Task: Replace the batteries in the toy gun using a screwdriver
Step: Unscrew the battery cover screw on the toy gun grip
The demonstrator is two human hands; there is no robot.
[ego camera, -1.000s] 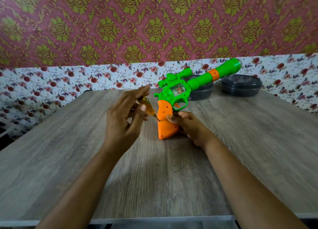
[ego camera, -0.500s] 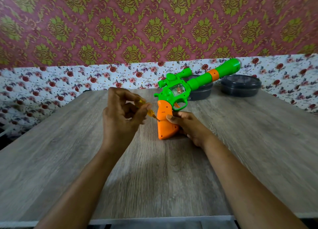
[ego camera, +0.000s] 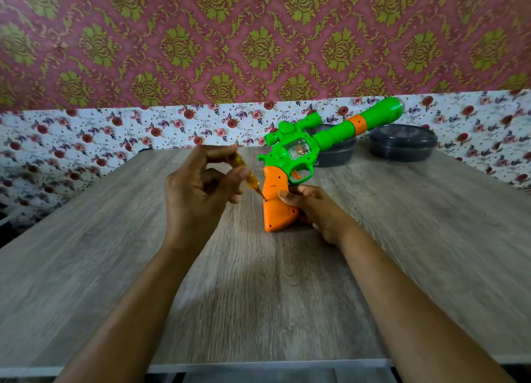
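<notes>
Because the green-and-orange plastic toy gun (ego camera: 290, 164) appears light, hollow and smooth, it will likely skate unless braced. It stands at frame centre, its orange grip (ego camera: 275, 210) resting on the grey wood-grain worktop (ego camera: 258, 296), barrel slanting to the upper right. The right hand (ego camera: 319, 207) clasps the grip low down, thumb on its side face. The left hand (ego camera: 198, 187) pinches the amber-handled screwdriver (ego camera: 253, 180), tip at a hole in the grip. Press lightly: thin plastic may crack.

**On the tabletop (ego camera: 115, 253): toy gun (ego camera: 298, 155) at centre**

It stands grip-down, barrel slanting up to the right. The left hand (ego camera: 198, 193) and screwdriver (ego camera: 253, 180) are left of the grip, the right hand (ego camera: 319, 210) right of it. Two containers (ego camera: 336, 152) (ego camera: 402, 145) sit behind, near the wall (ego camera: 172, 129).
</notes>
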